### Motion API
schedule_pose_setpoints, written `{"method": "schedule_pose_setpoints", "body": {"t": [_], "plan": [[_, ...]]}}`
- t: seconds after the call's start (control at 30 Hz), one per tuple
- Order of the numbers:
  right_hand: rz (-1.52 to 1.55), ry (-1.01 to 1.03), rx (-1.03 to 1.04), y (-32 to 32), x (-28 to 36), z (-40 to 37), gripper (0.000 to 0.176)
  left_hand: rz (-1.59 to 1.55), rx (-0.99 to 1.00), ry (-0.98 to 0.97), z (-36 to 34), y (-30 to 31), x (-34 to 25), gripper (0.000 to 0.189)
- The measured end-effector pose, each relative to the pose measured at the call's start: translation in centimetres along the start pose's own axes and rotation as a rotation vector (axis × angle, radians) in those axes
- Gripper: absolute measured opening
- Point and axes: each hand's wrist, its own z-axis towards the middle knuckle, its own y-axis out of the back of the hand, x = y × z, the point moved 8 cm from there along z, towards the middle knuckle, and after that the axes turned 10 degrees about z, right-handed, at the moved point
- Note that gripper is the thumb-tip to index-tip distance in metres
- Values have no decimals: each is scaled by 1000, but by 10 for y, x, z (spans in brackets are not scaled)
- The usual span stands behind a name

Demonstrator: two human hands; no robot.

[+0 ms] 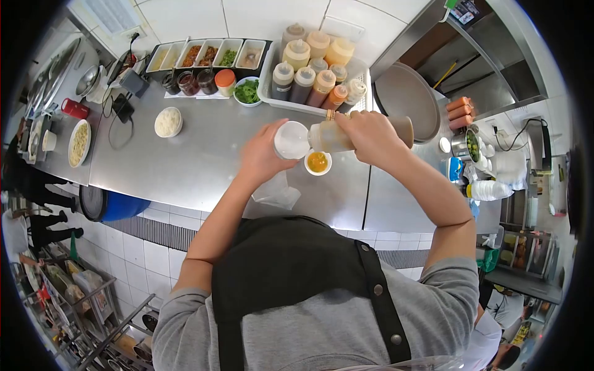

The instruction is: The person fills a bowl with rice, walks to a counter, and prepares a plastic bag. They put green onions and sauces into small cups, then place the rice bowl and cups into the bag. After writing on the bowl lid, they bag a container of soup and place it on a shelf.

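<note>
My left hand (263,150) is closed around a small white bowl (291,141), its inside facing up toward me. A squeeze bottle (331,136) with brownish contents lies nearly level in my right hand (371,135), fingers wrapped round its middle. The bottle's narrow end points left, right at the bowl's rim. Just below the bottle, another small white bowl with a yellow-orange, egg-like liquid (318,162) stands on the steel counter (210,145). A clear plastic bag (276,191) lies near the counter's front edge, below my left wrist.
A white basket (267,93) of several sauce bottles stands at the back. Left of it are topping trays (197,54), jars (206,81) and a bowl of greens (247,91). A bowl of rice (167,122) sits left, a large round pan (406,99) right.
</note>
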Motion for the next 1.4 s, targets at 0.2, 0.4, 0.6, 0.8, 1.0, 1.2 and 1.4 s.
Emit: {"method": "schedule_pose_setpoints", "body": {"t": [0.2, 0.4, 0.6, 0.8, 1.0, 1.2, 1.4], "plan": [[-182, 30, 156, 1, 14, 18, 33, -46, 48, 17, -6, -11, -6, 86], [-345, -13, 252, 27, 31, 20, 18, -79, 23, -7, -13, -19, -1, 85], [-370, -19, 289, 39, 34, 13, 13, -83, 27, 18, -16, -19, -2, 86], [-337, -45, 279, 45, 37, 7, 12, -76, 35, 4, -19, -24, -3, 85], [-346, -49, 295, 31, 30, 6, 15, -85, 66, 32, -18, -29, -1, 86], [-299, -89, 312, 23, 27, 4, 19, -92, 89, 40, -13, -32, -4, 86], [-221, -129, 324, 5, -1, 5, 20, -97, 111, 55, -8, -42, -3, 87]]}}
